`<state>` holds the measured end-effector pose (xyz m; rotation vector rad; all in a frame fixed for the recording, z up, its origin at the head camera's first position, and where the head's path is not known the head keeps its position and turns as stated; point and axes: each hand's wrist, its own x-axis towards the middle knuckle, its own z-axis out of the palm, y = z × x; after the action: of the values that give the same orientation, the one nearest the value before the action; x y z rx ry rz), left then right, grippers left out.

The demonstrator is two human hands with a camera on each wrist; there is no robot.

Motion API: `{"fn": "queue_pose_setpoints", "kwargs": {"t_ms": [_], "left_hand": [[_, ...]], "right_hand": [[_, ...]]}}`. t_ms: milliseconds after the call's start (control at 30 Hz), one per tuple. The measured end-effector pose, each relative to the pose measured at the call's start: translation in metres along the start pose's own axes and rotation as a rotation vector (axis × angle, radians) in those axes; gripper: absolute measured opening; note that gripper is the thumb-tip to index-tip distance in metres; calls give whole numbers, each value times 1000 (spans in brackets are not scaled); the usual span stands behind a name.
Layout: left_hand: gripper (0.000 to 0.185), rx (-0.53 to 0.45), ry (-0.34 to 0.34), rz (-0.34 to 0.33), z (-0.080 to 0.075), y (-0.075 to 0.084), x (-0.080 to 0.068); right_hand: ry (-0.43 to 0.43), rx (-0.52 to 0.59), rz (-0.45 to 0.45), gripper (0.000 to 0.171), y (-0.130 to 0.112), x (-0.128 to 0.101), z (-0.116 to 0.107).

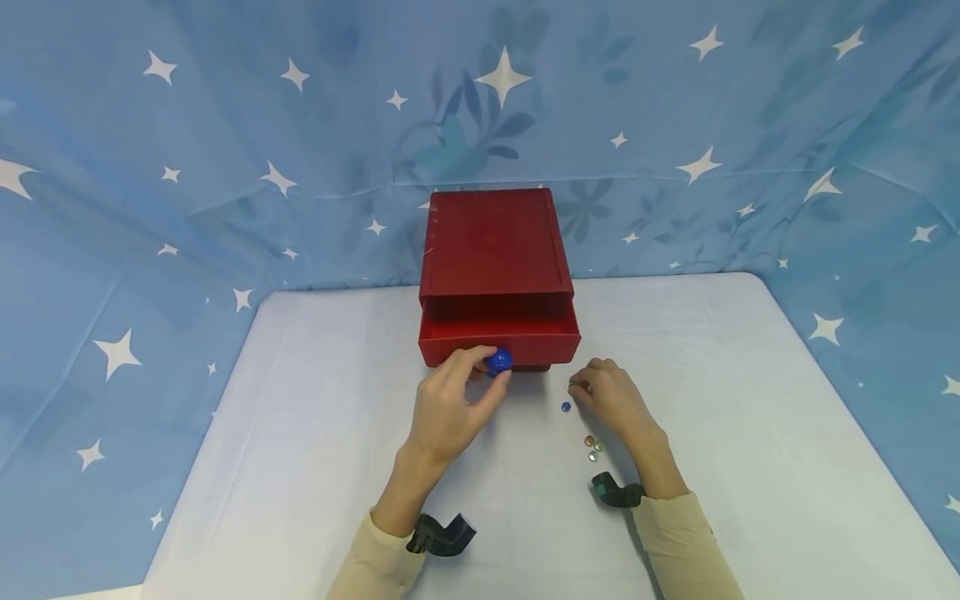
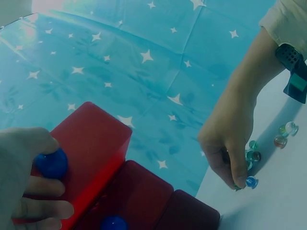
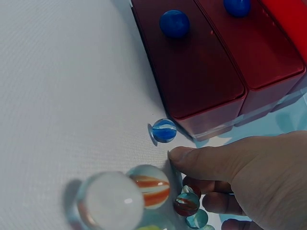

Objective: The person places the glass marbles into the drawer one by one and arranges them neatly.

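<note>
The left hand (image 1: 447, 408) pinches the blue knob (image 1: 498, 361) of the pulled-out top drawer (image 1: 498, 329); the right hand (image 1: 611, 396) apparently holds marbles (image 3: 186, 203), others (image 1: 592, 447) remaining near the table's front edge

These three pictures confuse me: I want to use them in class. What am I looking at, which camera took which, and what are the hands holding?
A person works with two bare hands; there is no machine. The wide picture comes from a head camera, the other two from cameras strapped to each wrist. On the white table stands a red drawer box with its top drawer pulled out. The left hand grips that drawer's blue knob. The right hand holds a few glass marbles in its curled fingers. More marbles lie loose on the table, one of them a blue marble.
</note>
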<state>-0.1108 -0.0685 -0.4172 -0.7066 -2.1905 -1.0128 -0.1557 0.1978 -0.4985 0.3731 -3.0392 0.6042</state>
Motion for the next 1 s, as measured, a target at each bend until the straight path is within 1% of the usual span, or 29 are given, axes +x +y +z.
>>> {"fn": "queue_pose_setpoints", "kwargs": {"t_ms": [100,167,300,433,733,867,933,1000], "left_hand": [[32,-24,-5,-6,-2,-1,1],[29,-30,4,-7,-4,-2,1],[22,-54,28,-8,-8,-3,2],[14,-73,66,2,-13,-5,3],[8,-47,143,0,-25,-12,4],[8,-50,220,10,-31,-18,5],[8,-55,276,10,-34,-23,6],[7,-72,338,-5,-37,-28,7]], "right_hand": [[3,-5,0,17,0,1,-1],[0,-6,2,17,-1,0,-1],[0,-9,2,16,-1,0,-1],[-4,-15,8,17,-1,0,0],[1,-13,12,16,-2,-2,0],[-4,-14,21,17,-2,-2,0],[-5,-13,25,17,-3,-2,0],[-9,-8,24,17,-4,-1,0]]}}
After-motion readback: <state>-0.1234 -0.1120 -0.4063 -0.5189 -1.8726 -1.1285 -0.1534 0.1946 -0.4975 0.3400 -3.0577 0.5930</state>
